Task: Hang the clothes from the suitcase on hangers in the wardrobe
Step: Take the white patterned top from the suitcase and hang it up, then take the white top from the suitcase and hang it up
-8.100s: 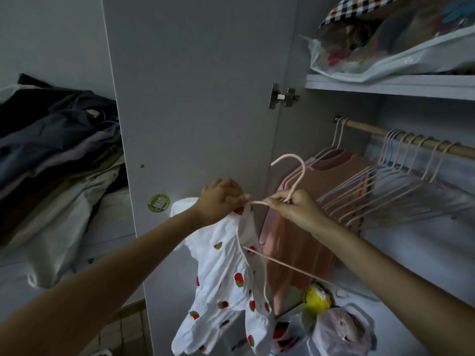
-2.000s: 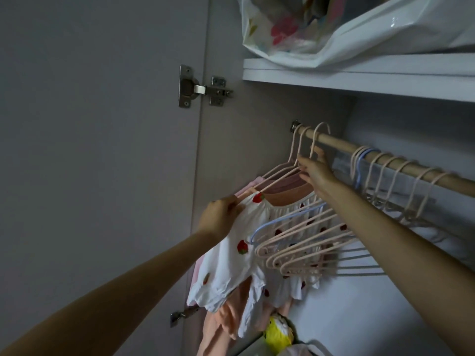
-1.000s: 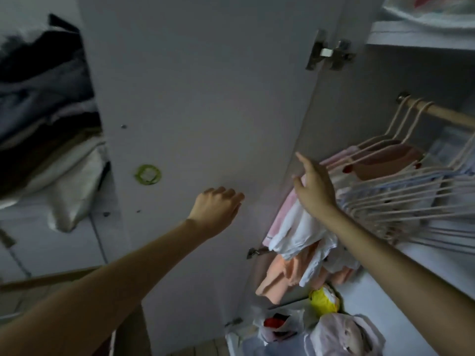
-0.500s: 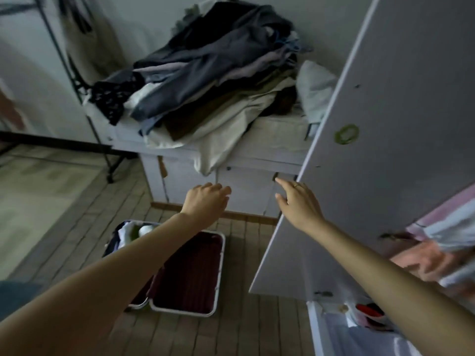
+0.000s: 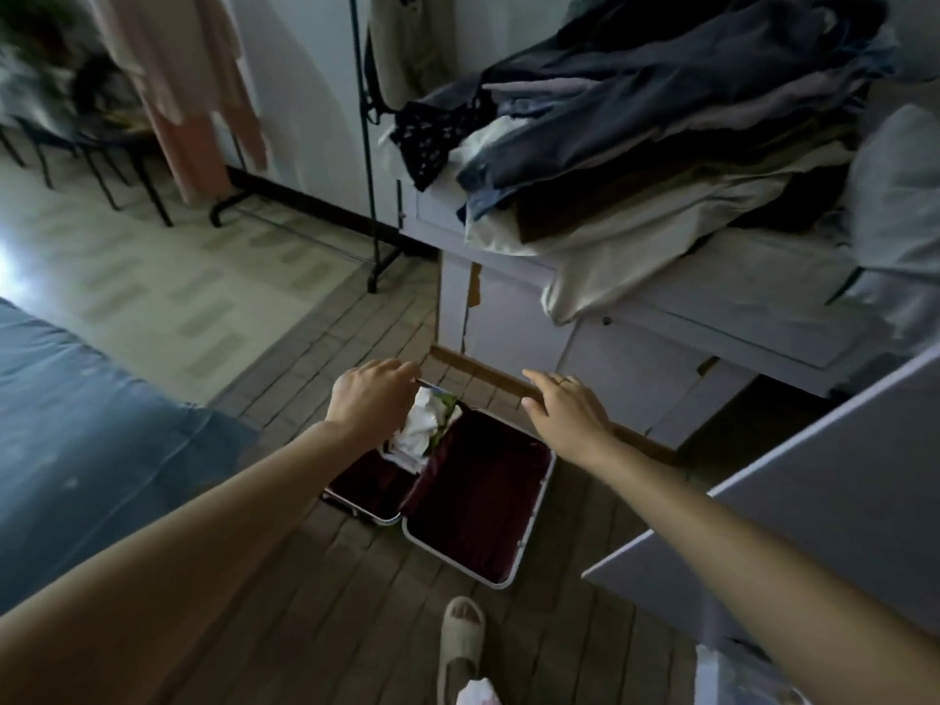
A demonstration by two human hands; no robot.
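One view only, the head camera, catalogued against the suitcase [image 5: 447, 480] as landmark.

Suitcase: lies open flat on the wooden floor [image 5: 315, 577], both dark red halves showing. The half nearer the cabinet side is bare lining; the other half holds the remaining clothes [image 5: 422, 427], a crumpled white bundle with some green in it, bunched at the far end.

Your left hand [image 5: 369, 407]: above the far corner of the suitcase, just over the clothes, fingers loosely curled downward and holding nothing that can be seen.

Your right hand [image 5: 564, 412]: above the far rim of the bare half, fingers extended and spread, empty.

Wardrobe door [image 5: 824, 501]: to the right of the suitcase, standing open, its edge over your right forearm.

Cabinet [image 5: 636, 318]: behind the suitcase, topped with a heap of dark and pale garments [image 5: 661, 124].

Slipper [image 5: 460, 648]: on the near side of the suitcase, on your foot.

Change noted: two seconds ago your right hand was at the rail and your left on the strawberry-print garment, newly hung; a second ago both hands let go. You have turned from the wardrobe, and both hands have come down towards the suitcase.

Meaning for the task, as a judgement: one garment is done and the next fetch begins. You will also need a free hanger from the rail.
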